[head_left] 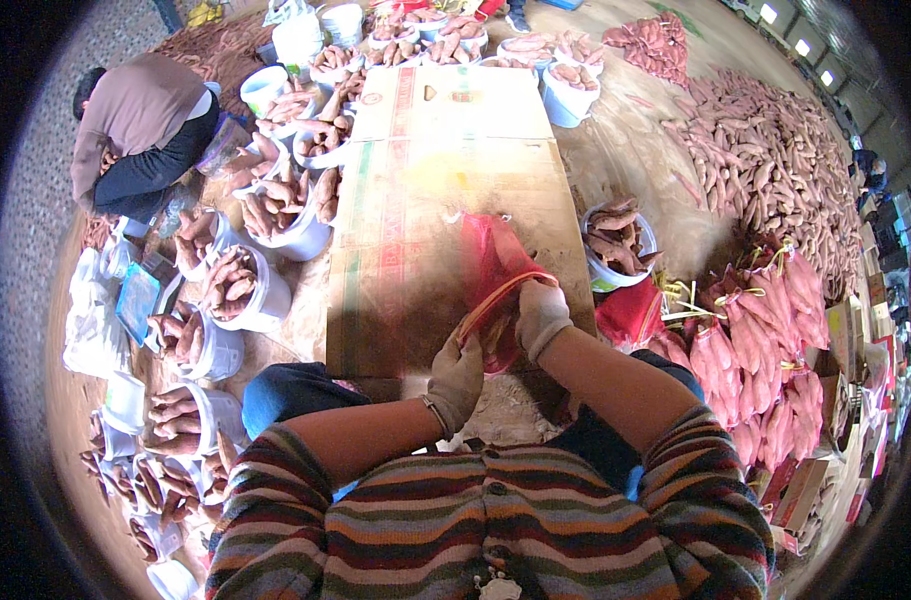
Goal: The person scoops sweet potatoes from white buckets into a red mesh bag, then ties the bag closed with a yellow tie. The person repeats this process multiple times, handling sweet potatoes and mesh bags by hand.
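Both my hands wear pale work gloves and hold a red mesh bag (496, 255) at its mouth, over the near edge of a cardboard-topped table (376, 310). My left hand (455, 380) grips the left end of the orange-edged rim. On the right side of the opening, my right hand (542, 312) is closed round the rim. The bag's far end lies flattened on the cardboard. Whether anything is inside the bag cannot be made out.
White buckets of sweet potatoes (266, 295) crowd the left side. One more bucket (619, 245) stands at the table's right. Filled red mesh bags (741, 350) lie beyond it, near a large sweet potato heap (766, 160). Another person (146, 120) crouches at the far left.
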Tool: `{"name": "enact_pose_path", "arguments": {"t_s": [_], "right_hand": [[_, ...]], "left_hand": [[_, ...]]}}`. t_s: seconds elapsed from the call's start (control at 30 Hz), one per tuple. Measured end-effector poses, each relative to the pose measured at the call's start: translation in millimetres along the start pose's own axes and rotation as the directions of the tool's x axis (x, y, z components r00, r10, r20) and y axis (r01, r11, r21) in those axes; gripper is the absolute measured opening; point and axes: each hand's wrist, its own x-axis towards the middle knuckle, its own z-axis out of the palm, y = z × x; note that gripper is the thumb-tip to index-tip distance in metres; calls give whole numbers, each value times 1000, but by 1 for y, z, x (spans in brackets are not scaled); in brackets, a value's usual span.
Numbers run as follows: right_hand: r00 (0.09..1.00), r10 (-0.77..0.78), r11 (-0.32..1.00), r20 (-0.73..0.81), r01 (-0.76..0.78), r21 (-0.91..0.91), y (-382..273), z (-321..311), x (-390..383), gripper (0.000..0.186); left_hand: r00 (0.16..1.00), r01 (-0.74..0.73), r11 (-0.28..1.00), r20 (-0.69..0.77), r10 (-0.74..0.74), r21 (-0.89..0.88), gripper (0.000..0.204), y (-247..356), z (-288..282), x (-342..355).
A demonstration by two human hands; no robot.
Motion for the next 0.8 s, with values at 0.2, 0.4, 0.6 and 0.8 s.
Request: {"name": "enact_pose_path", "arguments": {"t_s": [0.2,0.4,0.6,0.8], "right_hand": [[1000,2,998,1,-2,62,3,-3,7,16],[963,104,931,249,-183,317,-5,-12,-22,16],[918,69,939,389,-192,286,-15,-23,-58,21],[832,-489,868,262,494,52,-17,-24,-56,24]], "left_hand": [[1000,-5,1000,0,5,-23,41,5,1,5],[995,25,997,99,-18,-69,39,8,1,-1],[990,0,1000,141,4,-31,37,9,0,-7],[992,-27,999,122,30,-28,35,16,6,-2]]}}
